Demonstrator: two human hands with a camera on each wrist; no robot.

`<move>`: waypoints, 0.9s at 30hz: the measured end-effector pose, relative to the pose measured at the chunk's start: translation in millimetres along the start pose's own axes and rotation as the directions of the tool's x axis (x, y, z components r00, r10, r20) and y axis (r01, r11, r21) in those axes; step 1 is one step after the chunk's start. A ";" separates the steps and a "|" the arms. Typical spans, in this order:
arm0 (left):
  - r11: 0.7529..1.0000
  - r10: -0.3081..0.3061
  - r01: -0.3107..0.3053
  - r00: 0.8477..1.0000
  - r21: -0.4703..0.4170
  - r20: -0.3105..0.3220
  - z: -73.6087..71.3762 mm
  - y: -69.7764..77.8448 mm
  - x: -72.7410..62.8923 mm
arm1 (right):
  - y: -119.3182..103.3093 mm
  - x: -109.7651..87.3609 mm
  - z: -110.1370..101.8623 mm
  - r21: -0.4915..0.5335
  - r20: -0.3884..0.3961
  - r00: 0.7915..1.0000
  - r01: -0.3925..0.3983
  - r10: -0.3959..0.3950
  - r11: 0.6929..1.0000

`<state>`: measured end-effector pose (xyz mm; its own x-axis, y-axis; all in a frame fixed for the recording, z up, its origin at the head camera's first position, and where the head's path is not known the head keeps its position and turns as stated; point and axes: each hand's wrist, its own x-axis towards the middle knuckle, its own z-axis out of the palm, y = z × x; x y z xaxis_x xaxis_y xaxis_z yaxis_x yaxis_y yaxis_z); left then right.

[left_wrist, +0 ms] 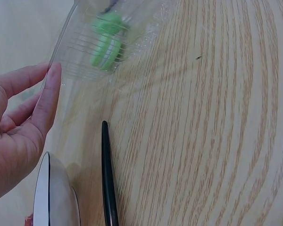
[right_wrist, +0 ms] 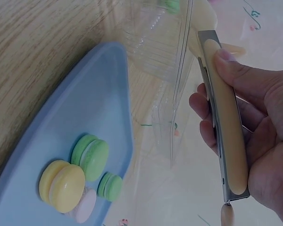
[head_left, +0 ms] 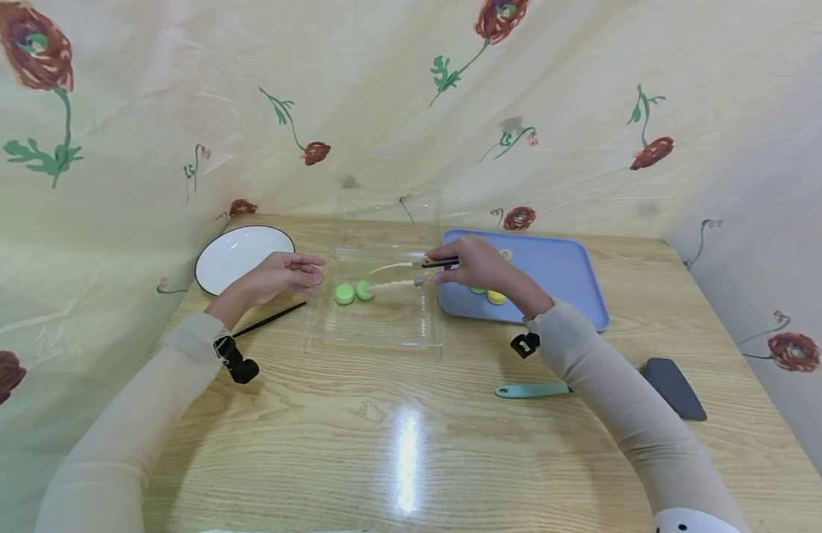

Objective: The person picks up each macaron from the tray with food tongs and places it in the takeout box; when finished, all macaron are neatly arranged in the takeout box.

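Note:
A clear plastic box (head_left: 384,331) stands on the table, its hinged lid (head_left: 387,218) raised at the back. My left hand (head_left: 274,277) pinches the box's left rim between thumb and fingers, as the left wrist view shows. Inside sit two green macarons; the left macaron (head_left: 345,294) lies flat and the right macaron (head_left: 365,290) is tilted. My right hand (head_left: 480,265) grips food tongs (right_wrist: 228,122) with beige handle panels and pale tips. The tongs reach over the box's right side, tips right at the tilted macaron.
Right of the box, a blue tray (head_left: 564,277) holds a yellow macaron (right_wrist: 66,187), green macarons (right_wrist: 92,157) and a pale pink macaron (right_wrist: 82,206). At the left stand a white, dark-rimmed dish (head_left: 240,255) and a slim black stick (left_wrist: 108,174). A spatula (head_left: 677,390) lies front right.

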<state>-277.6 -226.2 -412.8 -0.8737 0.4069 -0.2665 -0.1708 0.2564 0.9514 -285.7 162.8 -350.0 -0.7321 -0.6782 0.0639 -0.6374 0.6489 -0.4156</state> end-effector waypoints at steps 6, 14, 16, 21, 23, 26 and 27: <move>1.000 -0.001 0.001 1.000 -0.001 -0.001 0.5 1.0 -0.7 | 2.2 -1.0 -0.5 0.007 -0.013 1.000 0.017 -0.017 1.000; 1.000 -0.007 0.007 1.000 -0.008 0.000 0.5 0.4 0.8 | 5.1 -3.3 -1.1 0.006 -0.025 0.999 0.037 -0.036 0.999; 1.000 -0.007 0.007 1.000 -0.007 0.002 0.3 0.2 0.8 | 5.5 -4.8 -2.2 0.007 -0.028 0.998 0.048 -0.047 0.999; 1.000 -0.007 0.007 1.000 -0.011 0.003 0.8 0.5 0.2 | 8.2 -10.6 -6.1 0.018 -0.032 0.998 0.058 -0.057 0.998; 1.000 -0.005 0.005 1.000 -0.013 0.002 1.1 0.9 0.0 | 10.6 -13.5 -7.7 0.019 -0.032 0.998 0.053 -0.052 0.998; 1.000 0.000 0.000 1.000 -0.015 0.007 0.9 1.1 -0.3 | 13.6 -18.9 -10.7 0.018 -0.030 0.999 0.034 -0.033 0.999; 1.000 0.001 -0.001 1.000 -0.016 0.007 0.8 1.0 -0.2 | 14.7 -20.9 -11.8 0.019 -0.029 0.999 0.024 -0.024 1.000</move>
<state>-277.3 -225.3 -411.8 -0.8705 0.4134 -0.2670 -0.1775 0.2422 0.9538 -282.6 190.7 -346.8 -0.7235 -0.6830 0.1003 -0.6503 0.6255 -0.4312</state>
